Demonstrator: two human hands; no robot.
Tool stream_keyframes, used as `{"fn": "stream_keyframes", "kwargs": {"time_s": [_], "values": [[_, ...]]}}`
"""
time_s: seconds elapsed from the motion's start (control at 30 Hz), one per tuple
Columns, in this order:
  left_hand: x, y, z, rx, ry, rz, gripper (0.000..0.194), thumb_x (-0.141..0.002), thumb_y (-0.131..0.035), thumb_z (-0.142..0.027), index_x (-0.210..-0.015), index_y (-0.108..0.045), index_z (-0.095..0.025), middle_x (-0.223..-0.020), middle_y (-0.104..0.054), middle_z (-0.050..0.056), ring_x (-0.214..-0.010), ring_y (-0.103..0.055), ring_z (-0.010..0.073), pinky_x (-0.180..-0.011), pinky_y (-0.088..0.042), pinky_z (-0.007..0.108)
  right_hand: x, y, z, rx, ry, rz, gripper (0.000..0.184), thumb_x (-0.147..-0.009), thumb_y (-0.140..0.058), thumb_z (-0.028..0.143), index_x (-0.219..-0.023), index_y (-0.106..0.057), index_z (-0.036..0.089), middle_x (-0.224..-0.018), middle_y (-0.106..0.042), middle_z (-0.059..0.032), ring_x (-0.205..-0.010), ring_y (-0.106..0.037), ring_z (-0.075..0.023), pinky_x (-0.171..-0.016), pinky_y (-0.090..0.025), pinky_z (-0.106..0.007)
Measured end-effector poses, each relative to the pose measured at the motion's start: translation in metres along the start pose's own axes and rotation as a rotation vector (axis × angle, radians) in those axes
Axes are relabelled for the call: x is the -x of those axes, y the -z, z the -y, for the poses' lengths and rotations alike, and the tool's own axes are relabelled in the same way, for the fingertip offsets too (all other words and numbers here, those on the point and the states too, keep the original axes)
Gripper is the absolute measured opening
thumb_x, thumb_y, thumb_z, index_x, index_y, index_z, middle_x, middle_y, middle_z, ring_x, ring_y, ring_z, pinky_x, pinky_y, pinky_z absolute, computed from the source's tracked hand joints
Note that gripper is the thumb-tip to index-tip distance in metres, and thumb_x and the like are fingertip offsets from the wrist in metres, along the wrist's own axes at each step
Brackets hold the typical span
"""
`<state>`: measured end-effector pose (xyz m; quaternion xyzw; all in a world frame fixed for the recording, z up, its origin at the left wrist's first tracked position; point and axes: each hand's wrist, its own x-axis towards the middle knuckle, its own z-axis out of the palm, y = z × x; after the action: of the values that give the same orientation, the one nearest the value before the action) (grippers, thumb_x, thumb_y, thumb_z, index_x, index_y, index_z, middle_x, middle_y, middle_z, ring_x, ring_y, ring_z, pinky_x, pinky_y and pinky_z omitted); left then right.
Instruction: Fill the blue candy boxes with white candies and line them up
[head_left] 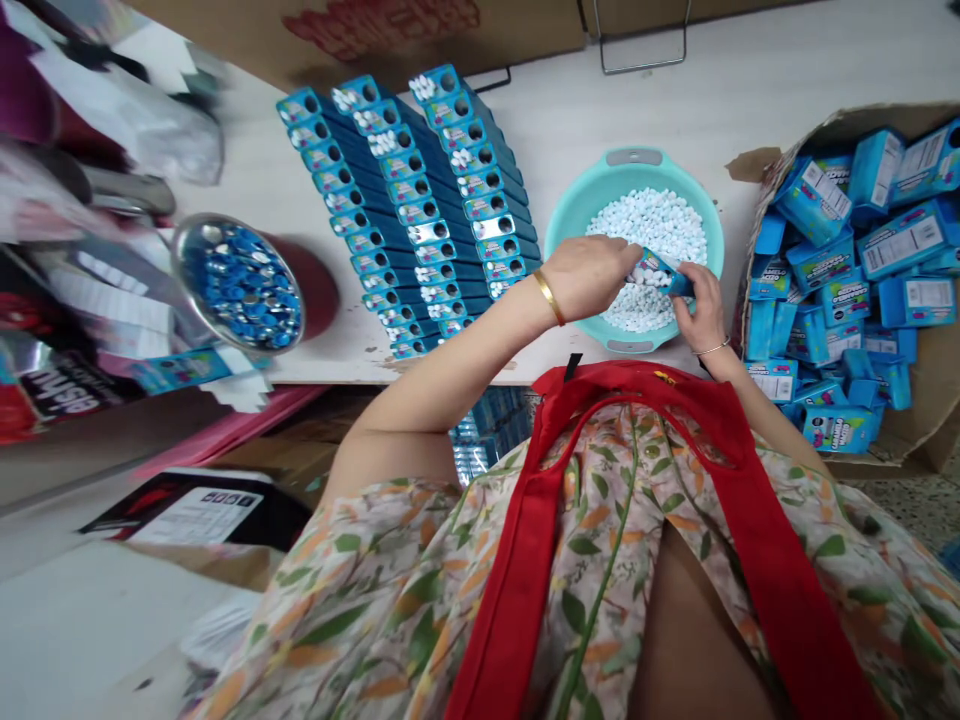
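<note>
Over the turquoise plastic bowl [561, 235], a small blue candy box [656, 270] is held tilted, and white candies show at its face. The bowl holds a heap of small white candies [667, 215]. My right hand [703, 308], with a thin bracelet, is closed around the right end of the box. My left hand [589, 275], wearing a gold bangle, reaches in from the left. Its fingers are closed at the box's left end, beside the candies; the fingertips are partly hidden.
Left of the bowl lie three rows of blue boxes [480, 180], some with white candies at their openings. A metal pot [180, 265] of shiny blue pieces stands further left. To the right, a cardboard carton [757, 220] holds many blue boxes. Cardboard [360, 45] borders the back.
</note>
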<state>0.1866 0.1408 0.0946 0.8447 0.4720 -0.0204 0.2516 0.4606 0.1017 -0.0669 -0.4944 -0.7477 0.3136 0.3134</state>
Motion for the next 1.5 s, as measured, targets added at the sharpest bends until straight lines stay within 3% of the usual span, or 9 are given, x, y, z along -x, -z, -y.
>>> {"fn": "stream_keyframes", "kwargs": {"time_s": [0.17, 0.3, 0.43, 0.53, 0.67, 0.83, 1.0, 1.2, 1.5], "values": [[0.003, 0.027, -0.047, -0.124, 0.046, 0.000, 0.032, -0.111, -0.046, -0.015, -0.128, -0.073, -0.014, -0.107, -0.077, 0.016, -0.111, -0.073, 0.0304, -0.095, -0.056, 0.042, 0.002, -0.007, -0.001, -0.021, 0.039, -0.028, 0.047, -0.110, -0.050, 0.054, -0.148, -0.060, 0.028, -0.146, -0.073, -0.0149, -0.140, -0.070, -0.0357, -0.125, -0.056, -0.068], [0.002, 0.017, -0.017, -0.074, 0.121, -0.030, 0.028, -0.113, -0.050, -0.021, -0.126, -0.074, -0.019, -0.118, -0.075, 0.016, -0.119, -0.070, 0.0317, -0.101, -0.055, 0.045, 0.003, -0.003, -0.003, -0.027, 0.021, -0.061, 0.048, -0.110, -0.050, 0.057, -0.147, -0.060, 0.029, -0.145, -0.074, -0.0141, -0.139, -0.070, -0.0352, -0.126, -0.056, -0.067], [-0.023, -0.046, 0.060, 0.047, 0.296, -0.069, 0.030, -0.113, -0.047, -0.026, -0.133, -0.068, -0.022, -0.128, -0.072, 0.017, -0.125, -0.065, 0.0335, -0.108, -0.052, 0.048, 0.002, 0.007, -0.005, -0.019, -0.061, -0.054, 0.050, -0.108, -0.053, 0.063, -0.144, -0.062, 0.029, -0.144, -0.073, -0.0134, -0.139, -0.070, -0.0359, -0.127, -0.055, -0.067], [-0.051, -0.111, 0.090, 0.165, 0.340, -0.069, 0.030, -0.112, -0.044, -0.024, -0.131, -0.068, -0.022, -0.129, -0.072, 0.017, -0.128, -0.063, 0.0333, -0.111, -0.050, 0.049, 0.001, 0.015, -0.007, -0.048, -0.082, -0.073, 0.054, -0.107, -0.054, 0.064, -0.147, -0.060, 0.028, -0.146, -0.071, -0.0140, -0.140, -0.069, -0.0357, -0.126, -0.055, -0.066], [-0.076, -0.169, 0.065, 0.285, 0.269, -0.038, 0.037, -0.108, -0.041, -0.016, -0.133, -0.069, -0.016, -0.136, -0.071, 0.023, -0.132, -0.063, 0.0367, -0.116, -0.047, 0.054, -0.003, 0.021, -0.010, -0.055, -0.134, -0.149, 0.055, -0.106, -0.059, 0.065, -0.148, -0.058, 0.029, -0.143, -0.069, -0.0120, -0.137, -0.069, -0.0335, -0.126, -0.055, -0.064], [-0.075, -0.188, 0.022, 0.452, 0.119, 0.108, 0.056, -0.095, -0.047, -0.005, -0.149, -0.063, -0.007, -0.154, -0.065, 0.027, -0.146, -0.060, 0.0353, -0.125, -0.044, 0.049, -0.009, 0.024, -0.019, -0.078, -0.179, -0.200, 0.056, -0.104, -0.062, 0.067, -0.148, -0.055, 0.034, -0.143, -0.066, -0.0089, -0.139, -0.067, -0.0318, -0.127, -0.053, -0.062], [-0.048, -0.169, 0.035, 0.568, 0.054, 0.060, 0.050, -0.098, -0.054, -0.018, -0.145, -0.064, -0.007, -0.149, -0.070, 0.026, -0.136, -0.067, 0.0332, -0.120, -0.051, 0.046, -0.014, 0.027, -0.021, -0.092, -0.149, -0.266, 0.054, -0.101, -0.066, 0.068, -0.141, -0.057, 0.032, -0.136, -0.069, -0.0076, -0.130, -0.072, -0.0297, -0.121, -0.058, -0.059], [0.003, -0.092, 0.054, 0.434, -0.059, -0.118, 0.038, -0.103, -0.058, -0.033, -0.136, -0.067, -0.015, -0.128, -0.076, 0.019, -0.120, -0.071, 0.0319, -0.107, -0.057, 0.046, -0.007, 0.024, -0.010, -0.069, -0.150, -0.144, 0.055, -0.102, -0.061, 0.064, -0.143, -0.060, 0.027, -0.141, -0.071, -0.0136, -0.135, -0.069, -0.0345, -0.125, -0.054, -0.066], [0.005, -0.009, 0.002, 0.024, 0.003, -0.061, 0.037, -0.106, -0.050, -0.020, -0.139, -0.068, -0.018, -0.107, -0.074, 0.014, -0.113, -0.071, 0.0312, -0.099, -0.057, 0.046, -0.005, -0.002, 0.006, -0.044, -0.038, -0.012, 0.048, -0.106, -0.052, 0.061, -0.140, -0.063, 0.029, -0.144, -0.073, -0.0142, -0.141, -0.068, -0.0363, -0.133, -0.047, -0.070]]}}
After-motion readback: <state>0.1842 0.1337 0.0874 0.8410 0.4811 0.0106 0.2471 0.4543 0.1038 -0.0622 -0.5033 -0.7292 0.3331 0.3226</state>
